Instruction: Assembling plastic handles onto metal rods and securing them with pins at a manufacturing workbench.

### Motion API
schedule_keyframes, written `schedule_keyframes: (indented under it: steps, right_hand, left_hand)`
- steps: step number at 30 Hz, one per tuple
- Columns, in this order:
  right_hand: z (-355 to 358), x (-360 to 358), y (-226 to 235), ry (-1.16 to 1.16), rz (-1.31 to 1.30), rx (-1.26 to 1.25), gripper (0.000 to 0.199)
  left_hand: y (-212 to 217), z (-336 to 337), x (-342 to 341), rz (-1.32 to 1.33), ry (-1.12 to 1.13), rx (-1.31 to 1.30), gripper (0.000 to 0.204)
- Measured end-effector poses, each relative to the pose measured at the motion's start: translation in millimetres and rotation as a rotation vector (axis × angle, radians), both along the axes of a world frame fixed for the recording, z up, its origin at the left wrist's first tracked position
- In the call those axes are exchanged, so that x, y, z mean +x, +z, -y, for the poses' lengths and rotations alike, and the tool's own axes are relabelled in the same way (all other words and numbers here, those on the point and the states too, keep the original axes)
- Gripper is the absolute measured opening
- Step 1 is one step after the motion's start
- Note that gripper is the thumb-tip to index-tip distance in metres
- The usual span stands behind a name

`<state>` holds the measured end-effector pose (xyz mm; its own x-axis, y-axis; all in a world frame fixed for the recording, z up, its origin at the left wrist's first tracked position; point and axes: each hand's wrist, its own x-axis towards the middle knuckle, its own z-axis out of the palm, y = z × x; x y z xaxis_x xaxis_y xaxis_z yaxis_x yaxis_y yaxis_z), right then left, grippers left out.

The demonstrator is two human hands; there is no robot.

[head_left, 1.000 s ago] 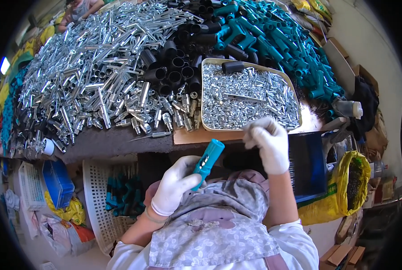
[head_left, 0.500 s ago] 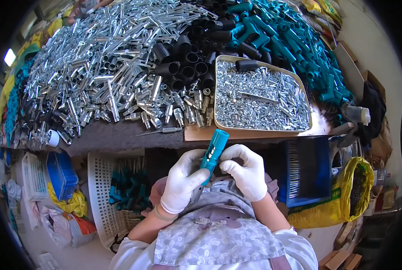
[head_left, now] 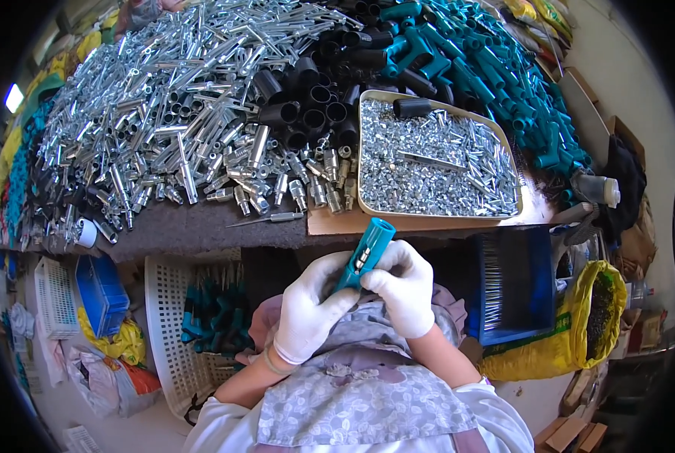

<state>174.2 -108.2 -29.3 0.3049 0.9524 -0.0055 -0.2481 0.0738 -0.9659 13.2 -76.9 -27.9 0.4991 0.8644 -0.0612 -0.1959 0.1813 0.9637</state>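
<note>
A teal plastic tool handle (head_left: 375,240), hollow and round at its upper end, is tilted in front of my apron. Small silvery metal pieces (head_left: 362,260) show in a slot along its side. My left hand (head_left: 307,309), in a white glove, is closed round its lower part, which is mostly hidden. My right hand (head_left: 407,291), gloved too, has its thumb and bent fingers closed against the handle's right side by the slot. Whether a small part sits under the right fingertips I cannot tell.
On the bench beyond lie piles of metal tubes (head_left: 194,83), black sleeves (head_left: 315,113) and teal handles (head_left: 473,72). A tray (head_left: 398,213) holds small metal parts. A pointed tool (head_left: 277,217) lies near the edge. Below stand a white basket (head_left: 169,355) and a blue bin (head_left: 530,302).
My right hand has moved left onto the teal handle, where it was beside it before. The handle now leans a little more to the right.
</note>
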Motion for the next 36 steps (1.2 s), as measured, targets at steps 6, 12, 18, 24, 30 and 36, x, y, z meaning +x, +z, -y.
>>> schedule_keyframes:
  steps: [6,12,18,24,30,36]
  right_hand:
    - [-11,17,15,0.296,-0.126,-0.147,0.046]
    - [-26,22,48,0.493,0.132,-0.109,0.04]
    - [-138,114,78,-0.012,1.47,0.378,0.016]
    - [-216,170,71,0.012,1.964,0.068,0.025]
    - [-160,131,87,-0.137,1.237,0.231,0.032]
    - [-44,69,13,0.193,-0.333,-0.003,0.054]
  left_hand:
    - [9,0,-5,-0.001,-0.081,-0.115,0.049]
    - [9,-6,-10,0.369,-0.205,-0.319,0.066]
    - [0,-14,-22,0.508,-0.18,-0.485,0.076]
    - [0,-20,-15,0.442,-0.198,-0.456,0.07]
    - [-4,-23,-24,0.411,-0.169,-0.438,0.071]
    - [5,-20,-16,0.21,-0.283,-0.396,0.063]
